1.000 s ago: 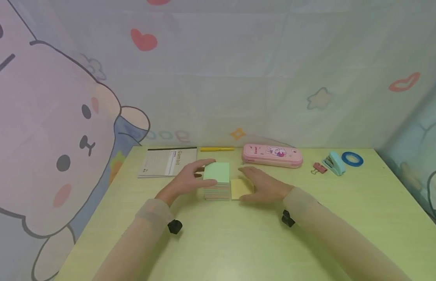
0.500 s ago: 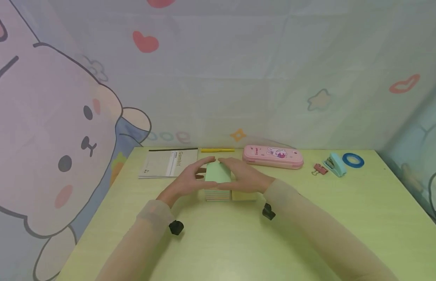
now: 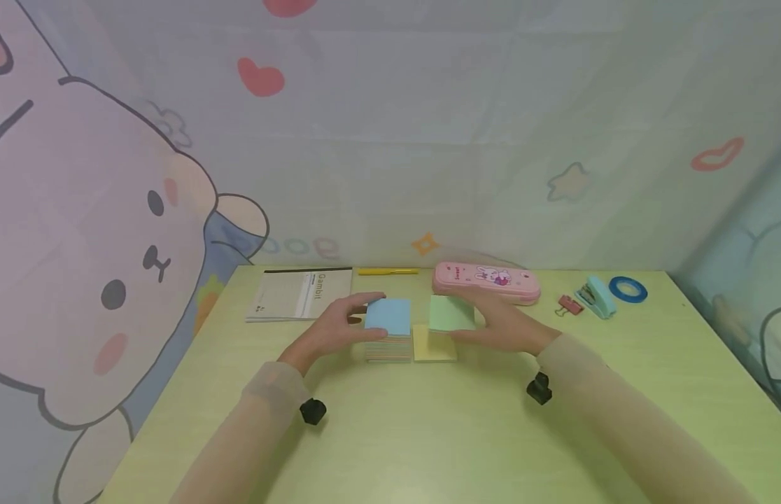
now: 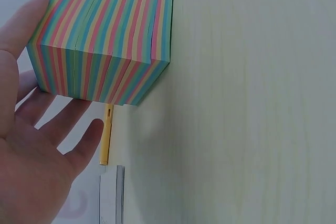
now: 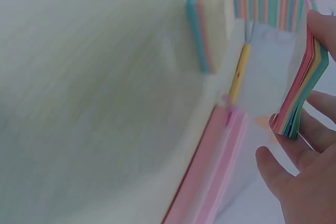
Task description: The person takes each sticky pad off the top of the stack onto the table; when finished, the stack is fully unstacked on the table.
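Stack of notes (image 3: 388, 318) with a blue top and stripy sides sits around mid-frame, and the left hand (image 3: 330, 327) has it held between thumb and fingers, spread pretty wide. Right hand (image 3: 507, 323) is just right of that — pinching a thinner green pad (image 3: 450, 313) by its edges, one finger sticking out loose, up over the yellow pad (image 3: 433, 351). Notebook (image 3: 283, 294) left of centre, pink pencil case (image 3: 485, 278) right of centre — mint stapler (image 3: 598, 299) further right.

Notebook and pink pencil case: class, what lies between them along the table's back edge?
In the head view, a yellow pen lies between the notebook and the pink pencil case.
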A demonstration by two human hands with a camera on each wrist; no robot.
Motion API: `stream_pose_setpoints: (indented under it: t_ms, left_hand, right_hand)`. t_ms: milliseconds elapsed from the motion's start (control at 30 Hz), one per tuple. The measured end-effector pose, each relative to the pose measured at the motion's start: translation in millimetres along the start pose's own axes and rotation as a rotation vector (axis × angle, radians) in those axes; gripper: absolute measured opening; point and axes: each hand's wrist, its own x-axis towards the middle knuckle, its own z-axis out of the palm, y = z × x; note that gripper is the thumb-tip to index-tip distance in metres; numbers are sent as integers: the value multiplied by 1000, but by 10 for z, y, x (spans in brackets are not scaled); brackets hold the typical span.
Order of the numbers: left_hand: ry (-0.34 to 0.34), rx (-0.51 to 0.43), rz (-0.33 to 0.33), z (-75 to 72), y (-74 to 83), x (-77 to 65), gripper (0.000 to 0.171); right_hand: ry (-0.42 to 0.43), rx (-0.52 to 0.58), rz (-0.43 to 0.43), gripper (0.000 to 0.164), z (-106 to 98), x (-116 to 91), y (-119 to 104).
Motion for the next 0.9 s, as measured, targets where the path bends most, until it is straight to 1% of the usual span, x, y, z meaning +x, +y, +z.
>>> stream_pose_setpoints:
  t_ms: [100, 267, 333, 467, 600, 700, 900]
  left_hand:
    - [4, 4, 3, 1, -5, 1, 75]
    - [11, 17, -9, -4, -10, -1, 75]
    - [10, 20, -11, -6, -13, 0, 74]
    - [5, 19, -13, -6, -16, 3, 73]
    - [1, 16, -17, -3, -20, 3, 74]
    - [1, 10, -17, -3, -26, 4, 74]
    - [1, -1, -20, -3, -30, 4, 74]
  right_hand:
    - [3, -28, -3, 79, -33, -136, 140]
    - [-20, -82, 78, 76, -32, -339, 316]
    - [-34, -94, 96, 75, -5, -386, 381]
    - [-76, -106, 99, 73, 72, -439, 494]
    - [-109, -117, 85, 72, 126, -450, 527]
    - [-106, -126, 77, 74, 145, -441, 509]
    - [-102, -130, 99, 76, 159, -427, 452]
